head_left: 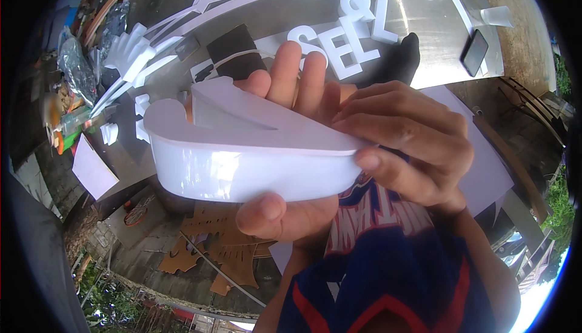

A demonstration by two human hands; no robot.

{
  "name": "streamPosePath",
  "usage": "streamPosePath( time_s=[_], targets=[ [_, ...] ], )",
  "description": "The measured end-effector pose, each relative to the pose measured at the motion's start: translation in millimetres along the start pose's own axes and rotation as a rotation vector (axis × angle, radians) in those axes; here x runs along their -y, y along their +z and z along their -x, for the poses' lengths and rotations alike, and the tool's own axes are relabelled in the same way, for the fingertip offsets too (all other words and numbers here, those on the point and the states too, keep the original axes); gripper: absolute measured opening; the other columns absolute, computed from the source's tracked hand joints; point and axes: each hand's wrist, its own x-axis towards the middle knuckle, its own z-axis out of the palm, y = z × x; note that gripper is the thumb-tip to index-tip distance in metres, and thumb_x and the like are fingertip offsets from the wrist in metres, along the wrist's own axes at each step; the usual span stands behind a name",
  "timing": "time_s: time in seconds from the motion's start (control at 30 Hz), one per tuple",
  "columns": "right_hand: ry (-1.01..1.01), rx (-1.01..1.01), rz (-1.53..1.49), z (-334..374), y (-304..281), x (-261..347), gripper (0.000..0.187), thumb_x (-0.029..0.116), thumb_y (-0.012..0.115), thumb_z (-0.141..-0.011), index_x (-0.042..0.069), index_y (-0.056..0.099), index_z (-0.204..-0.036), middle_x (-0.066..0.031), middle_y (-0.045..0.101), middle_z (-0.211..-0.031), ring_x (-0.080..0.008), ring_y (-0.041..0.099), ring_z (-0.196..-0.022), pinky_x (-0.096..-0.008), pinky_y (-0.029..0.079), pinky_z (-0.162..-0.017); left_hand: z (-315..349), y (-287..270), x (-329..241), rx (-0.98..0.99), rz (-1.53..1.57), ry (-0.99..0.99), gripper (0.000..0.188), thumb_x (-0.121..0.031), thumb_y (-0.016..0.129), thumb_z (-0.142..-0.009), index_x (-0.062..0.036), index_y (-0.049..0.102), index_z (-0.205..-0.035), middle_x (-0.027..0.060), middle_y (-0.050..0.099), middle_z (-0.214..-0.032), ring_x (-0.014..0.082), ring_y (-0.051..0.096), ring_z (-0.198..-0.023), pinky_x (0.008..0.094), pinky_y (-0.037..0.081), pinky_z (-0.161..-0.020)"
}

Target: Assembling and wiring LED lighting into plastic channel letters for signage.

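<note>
One white channel-letter shell (242,157), held up close to the camera. Left hand (291,151) cradles it from under: thumb at 6 o'clock on the front wall, fingers over the back rim at 12. Right hand (406,145) pinches its tip at 3 o'clock. Both grips clenched on it. More white letters (357,24) and one dark phone (474,52) lie on the metal surface (424,30) at 12–1 o'clock.

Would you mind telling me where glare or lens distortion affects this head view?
Head view: bright glare on the glossy side wall of the white letter piece held by the left hand and right hand; sheen on the metal table; fisheye bends edges, corners black.
</note>
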Motion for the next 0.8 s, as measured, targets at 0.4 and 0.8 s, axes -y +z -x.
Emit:
streamPosePath(
  time_s=[0.4,0.8],
  targets=[
    [0.362,-0.111,-0.205,-3,2,18,0.023,0.012,0.060,-0.082,-0.008,0.068,-0.090,-0.0230,0.066,-0.084,-0.0288,0.068,-0.073,-0.0339,0.055,-0.065,-8,-22,15,0.285,0.081,0.126,0.080,-0.034,0.059,-0.078,0.0071,0.023,-0.136,0.0268,0.031,-0.134,0.0408,0.024,-0.134,0.0540,0.022,-0.110],
    [-0.053,-0.094,0.186,0,0,13,0.025,0.005,0.062,-0.078,-0.011,0.065,-0.097,-0.0224,0.068,-0.083,-0.0302,0.069,-0.075,-0.0402,0.055,-0.069,-2,-6,22,0.089,0.046,0.131,0.072,-0.039,0.060,-0.080,0.0022,0.026,-0.128,0.0142,0.040,-0.112,0.0284,0.043,-0.113,0.0493,0.030,-0.108]
  ],
)
